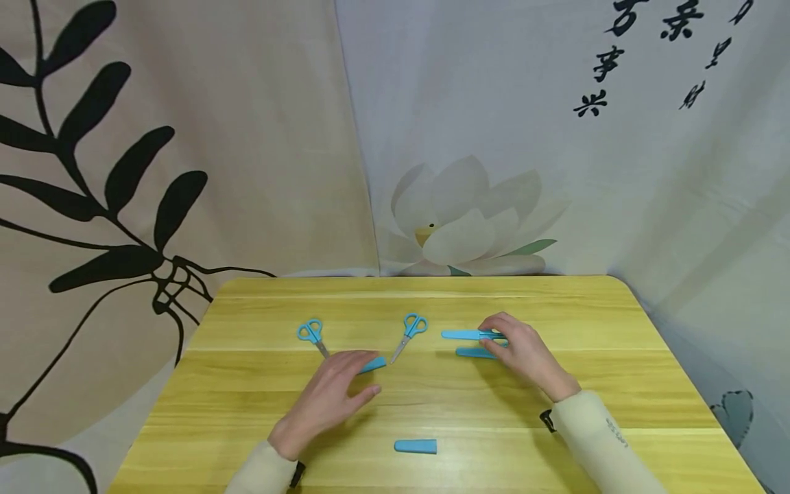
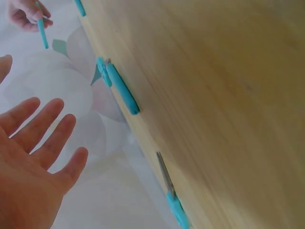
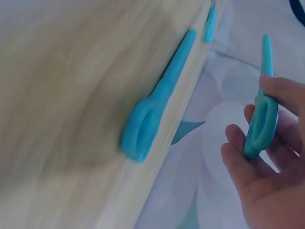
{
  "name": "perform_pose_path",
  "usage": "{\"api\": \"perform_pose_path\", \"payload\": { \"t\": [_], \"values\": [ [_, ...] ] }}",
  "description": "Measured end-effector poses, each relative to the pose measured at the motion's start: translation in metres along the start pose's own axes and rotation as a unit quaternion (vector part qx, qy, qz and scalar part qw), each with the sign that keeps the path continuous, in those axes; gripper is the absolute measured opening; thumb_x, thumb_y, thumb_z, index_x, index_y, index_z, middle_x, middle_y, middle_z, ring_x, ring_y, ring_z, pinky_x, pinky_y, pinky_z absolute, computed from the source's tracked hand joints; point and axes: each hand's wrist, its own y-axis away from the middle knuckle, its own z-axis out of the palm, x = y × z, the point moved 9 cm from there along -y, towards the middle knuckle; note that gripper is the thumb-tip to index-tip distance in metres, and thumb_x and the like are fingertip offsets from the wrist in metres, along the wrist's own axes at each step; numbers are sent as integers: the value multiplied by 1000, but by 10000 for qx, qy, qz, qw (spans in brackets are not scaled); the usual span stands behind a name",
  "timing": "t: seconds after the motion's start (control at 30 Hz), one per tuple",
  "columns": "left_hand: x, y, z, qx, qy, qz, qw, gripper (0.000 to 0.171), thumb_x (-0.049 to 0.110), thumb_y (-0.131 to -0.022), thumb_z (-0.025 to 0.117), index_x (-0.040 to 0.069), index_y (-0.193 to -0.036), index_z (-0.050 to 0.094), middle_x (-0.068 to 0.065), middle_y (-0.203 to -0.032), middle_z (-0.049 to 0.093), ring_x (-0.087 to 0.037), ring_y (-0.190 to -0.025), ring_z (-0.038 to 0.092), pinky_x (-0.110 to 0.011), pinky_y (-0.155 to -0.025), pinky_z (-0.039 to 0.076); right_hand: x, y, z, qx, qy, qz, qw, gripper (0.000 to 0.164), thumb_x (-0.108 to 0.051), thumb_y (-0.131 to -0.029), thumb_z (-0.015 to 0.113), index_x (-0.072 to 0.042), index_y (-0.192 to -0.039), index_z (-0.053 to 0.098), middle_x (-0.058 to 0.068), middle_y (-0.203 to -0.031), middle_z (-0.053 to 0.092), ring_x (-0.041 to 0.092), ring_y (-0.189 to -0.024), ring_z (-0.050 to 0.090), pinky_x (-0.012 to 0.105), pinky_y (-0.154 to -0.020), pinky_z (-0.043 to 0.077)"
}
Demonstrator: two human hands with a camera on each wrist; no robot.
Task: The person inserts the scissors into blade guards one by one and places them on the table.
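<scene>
Got blue plastic-handled, blue-sheathed scissors (image 1: 463, 335) pinched in the right hand (image 1: 521, 346), close by a matching sheathed pair (image 1: 474, 353), plus an empty, spread-fingered left hand (image 1: 330, 391) hovering near a tapered blue sheath (image 1: 374, 364).

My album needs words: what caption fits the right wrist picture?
A right hand holds covered blue scissors; another covered pair lies on the wooden table.

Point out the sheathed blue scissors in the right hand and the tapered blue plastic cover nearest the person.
Sheathed blue scissors (image 3: 271, 117), right wrist view: handle loop.
Tapered blue plastic cover (image 1: 416, 447), head view: middle of its body.
</scene>
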Motion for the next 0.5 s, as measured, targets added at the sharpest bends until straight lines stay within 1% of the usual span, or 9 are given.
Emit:
{"api": "perform_pose_path", "payload": {
  "t": [0.17,0.27,0.37,0.5],
  "values": [
    [-5,6,-3,102,-61,-1,9999,58,38,-94,77,10,-143,62,-9,-141,64,-35,-131,57,-60,-111,42,24,-6,5,-363,-249,409,9982,19,-14,-94,78,-11,-112,72,5,-118,69,30,-106,68,52,-91,57],
    [-8,9,-3,82,-82,-48,9999,58,39,-95,76,10,-143,61,-10,-141,63,-36,-131,57,-61,-111,41,35,-10,8,-515,-321,575,9965,19,-16,-96,76,-12,-114,72,6,-121,68,31,-111,66,53,-94,56],
    [-10,10,-3,61,-98,-89,9999,58,40,-95,75,11,-143,61,-10,-142,63,-35,-131,57,-62,-112,41,43,-13,9,-583,-392,655,9954,20,-16,-96,77,-11,-115,73,6,-122,69,32,-113,66,53,-96,55],
    [-10,12,-5,98,-120,-51,9999,59,41,-95,75,11,-143,61,-10,-141,63,-35,-131,57,-61,-111,42,49,-17,12,-633,-425,606,9952,19,-15,-96,76,-10,-115,73,7,-121,69,33,-112,66,54,-95,55]
  ]
}}
